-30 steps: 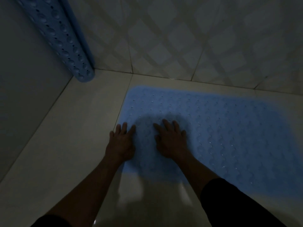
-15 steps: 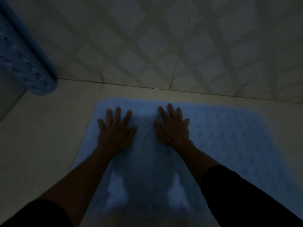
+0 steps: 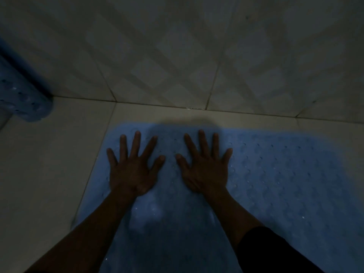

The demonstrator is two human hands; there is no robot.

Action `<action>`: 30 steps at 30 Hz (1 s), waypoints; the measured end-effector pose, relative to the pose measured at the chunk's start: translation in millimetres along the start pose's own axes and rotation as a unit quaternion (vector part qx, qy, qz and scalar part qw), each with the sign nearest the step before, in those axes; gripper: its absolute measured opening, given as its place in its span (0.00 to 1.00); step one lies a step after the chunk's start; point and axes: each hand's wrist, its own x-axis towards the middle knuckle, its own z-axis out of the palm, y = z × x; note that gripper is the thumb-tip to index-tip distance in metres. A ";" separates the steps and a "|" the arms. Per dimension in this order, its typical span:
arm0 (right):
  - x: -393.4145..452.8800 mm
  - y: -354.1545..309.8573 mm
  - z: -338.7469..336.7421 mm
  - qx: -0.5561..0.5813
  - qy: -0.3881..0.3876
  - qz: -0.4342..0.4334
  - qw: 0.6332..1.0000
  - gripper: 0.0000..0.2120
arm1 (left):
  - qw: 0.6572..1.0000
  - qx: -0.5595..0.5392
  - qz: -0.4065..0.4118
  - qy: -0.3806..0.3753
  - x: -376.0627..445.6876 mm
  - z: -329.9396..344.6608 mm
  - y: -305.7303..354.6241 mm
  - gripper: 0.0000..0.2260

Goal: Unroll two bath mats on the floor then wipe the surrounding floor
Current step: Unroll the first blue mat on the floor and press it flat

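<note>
A light blue bath mat [image 3: 275,180] with rows of small holes lies flat on the pale tiled floor, its far edge close to the wall. My left hand [image 3: 132,170] presses flat on the mat near its far left corner, fingers spread. Beside it, my right hand [image 3: 206,168] presses flat on the mat too, fingers straight and spread. A second blue mat [image 3: 21,95], still rolled, leans in the corner at the far left, partly cut off by the frame edge.
A tiled wall [image 3: 197,56] with a diamond pattern rises just beyond the mat. Bare floor tiles [image 3: 49,174] run along the mat's left side. The room is dim.
Both hands have slid forward across the mat toward the wall, and their fingers have spread wider. The view has shifted, pushing the rolled mat toward the left edge.
</note>
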 end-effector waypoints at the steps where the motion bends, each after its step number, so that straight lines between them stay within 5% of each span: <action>1: -0.8 -0.5 -0.4 0.002 -0.003 0.002 1.000 0.31 | 1.000 0.000 -0.004 -0.002 -0.2 -0.1 0.2 0.29; 22: -6.3 1.7 -4.3 0.013 -0.010 0.006 1.000 0.32 | 0.996 0.034 -0.015 -0.077 0.6 -12.2 9.6 0.28; 26: -12.9 21.2 -26.8 0.060 -0.056 -0.021 0.996 0.31 | 0.995 0.042 -0.041 -0.081 -11.9 -12.5 41.3 0.31; 30: -50.5 94.5 -39.5 0.062 0.018 0.037 0.997 0.31 | 0.998 0.010 0.062 -0.022 -44.5 17.2 118.0 0.33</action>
